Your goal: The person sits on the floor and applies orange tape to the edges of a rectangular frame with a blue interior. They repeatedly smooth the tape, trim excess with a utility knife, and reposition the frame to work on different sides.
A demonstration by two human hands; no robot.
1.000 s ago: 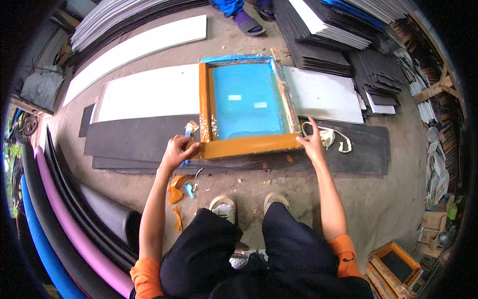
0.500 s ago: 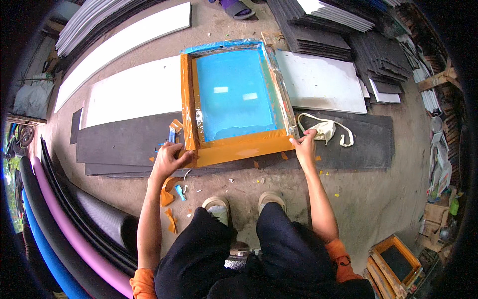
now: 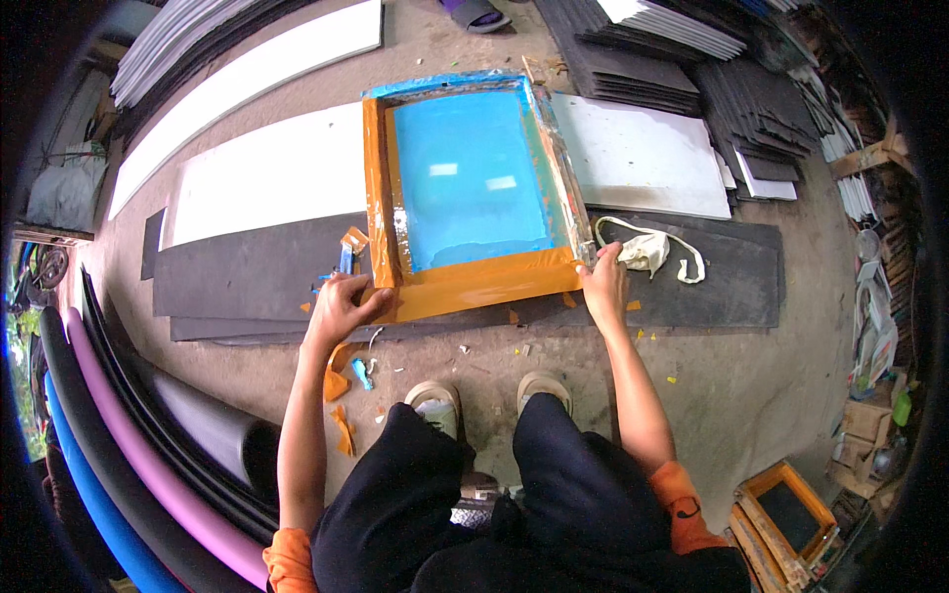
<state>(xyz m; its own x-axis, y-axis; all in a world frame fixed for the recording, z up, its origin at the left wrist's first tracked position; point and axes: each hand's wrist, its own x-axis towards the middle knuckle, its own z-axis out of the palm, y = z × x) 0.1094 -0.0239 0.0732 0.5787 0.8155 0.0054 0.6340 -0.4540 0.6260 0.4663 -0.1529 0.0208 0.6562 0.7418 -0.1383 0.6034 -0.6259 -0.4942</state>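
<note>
A screen-printing frame [image 3: 380, 198] with a blue mesh [image 3: 474, 188] lies in front of me, its left side wrapped in shiny brown tape. Along its near edge runs a wide strip of brown tape [image 3: 484, 287]. My left hand [image 3: 346, 306] is closed at the strip's left end, thumb against the frame's near left corner. My right hand [image 3: 603, 282] pinches the strip's right end at the near right corner. A blue-handled tool [image 3: 346, 259], partly hidden, rests beyond my left hand. Beside my right hand lies a cream cloth with a strap [image 3: 647, 249].
Black sheets [image 3: 252, 267] and white boards [image 3: 267, 178] lie under and around the frame. Tape scraps [image 3: 342, 430] litter the floor. Foam rolls [image 3: 129, 395] stand at left, stacked black sheets [image 3: 633, 84] at far right. Another taped frame [image 3: 791, 514] sits at near right. A sandalled foot [image 3: 476, 14] shows at the top.
The whole scene has shifted slightly in the picture. Both hands keep their places at the frame's near corners, and the tape strip's free lower edge sits a little closer to the frame.
</note>
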